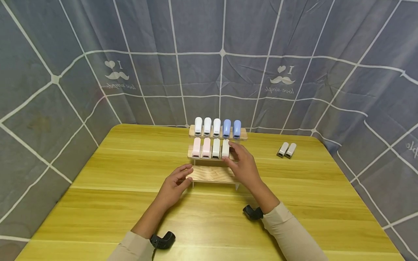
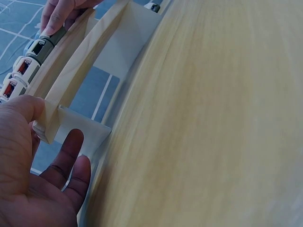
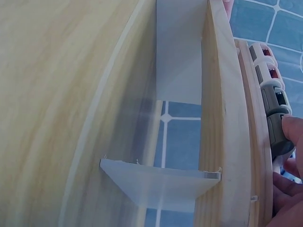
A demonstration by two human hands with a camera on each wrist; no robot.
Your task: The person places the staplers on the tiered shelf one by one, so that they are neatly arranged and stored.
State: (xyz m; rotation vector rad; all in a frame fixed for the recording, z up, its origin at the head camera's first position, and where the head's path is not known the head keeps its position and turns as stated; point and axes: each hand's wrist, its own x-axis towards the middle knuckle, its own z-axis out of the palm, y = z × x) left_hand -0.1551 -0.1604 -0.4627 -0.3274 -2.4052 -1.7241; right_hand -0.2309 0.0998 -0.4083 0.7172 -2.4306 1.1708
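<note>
A three-step wooden stand (image 1: 212,174) holds small staplers. My right hand (image 1: 244,165) pinches the rightmost grey-white stapler (image 1: 225,146) on the middle step, thumb in front. A matching stapler (image 1: 216,148) stands just left of it, then two pink staplers (image 1: 206,147). In the right wrist view, the thumb (image 3: 294,130) presses the held stapler's dark grey end. My left hand (image 1: 173,185) holds the left end of the lowest step between thumb and forefinger. Its other fingers (image 2: 71,151) hang loosely beside the clear leg (image 2: 83,125) in the left wrist view.
Three white staplers (image 1: 207,125) and two blue staplers (image 1: 226,128) stand on the top step. Two more light staplers (image 1: 286,149) lie on the yellow wood-grain table (image 1: 303,188) to the right. Behind the table hangs a grey gridded curtain (image 1: 199,72).
</note>
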